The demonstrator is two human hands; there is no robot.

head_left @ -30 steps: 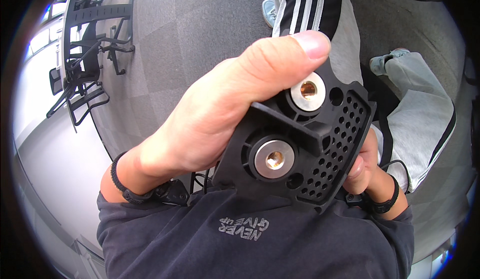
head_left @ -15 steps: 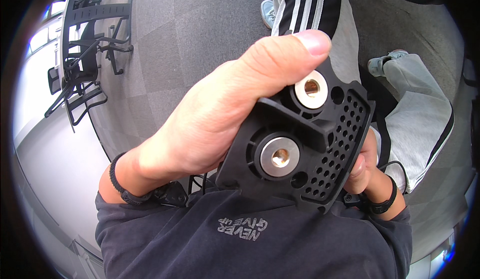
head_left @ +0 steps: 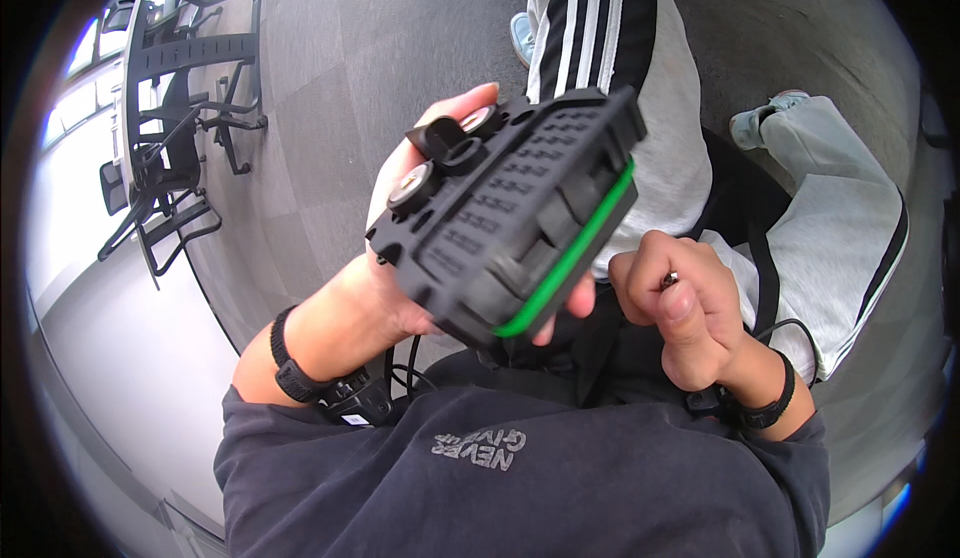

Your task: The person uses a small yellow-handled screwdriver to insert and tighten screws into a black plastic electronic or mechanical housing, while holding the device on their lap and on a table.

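The black block (head_left: pixel 490 223) is up in the air over the lap, tilted. The left hand (head_left: pixel 395 163) holds it, wrapped around it from behind and below, with a couple of fingers (head_left: pixel 582 296) peeking out on the other side. Two round metal rings (head_left: pixel 411 188) sit on the side near the left hand, and rows of little holes run down the middle. A bright green strip (head_left: pixel 578 255) goes along the other edge.

Half a second ago, the flat side with the rings looked right up at us, and no green showed. The left thumb lay big across it then. Now the block has turned, and it looks a bit blurry.

The right hand (head_left: pixel 700 303) was mostly hidden behind the block. Now it is out where we can see it, apart from the block. It is curled up, pinching a small shiny metal bit (head_left: pixel 670 279) between thumb and finger. Just the end of the bit shows.

Both wrists have black bands (head_left: pixel 770 405). Farther out are the dark shirt (head_left: pixel 500 508), gray pants with black and white stripes (head_left: pixel 665 108), light blue shoes (head_left: pixel 750 129), gray floor (head_left: pixel 330 148) and black chairs (head_left: pixel 195 53).
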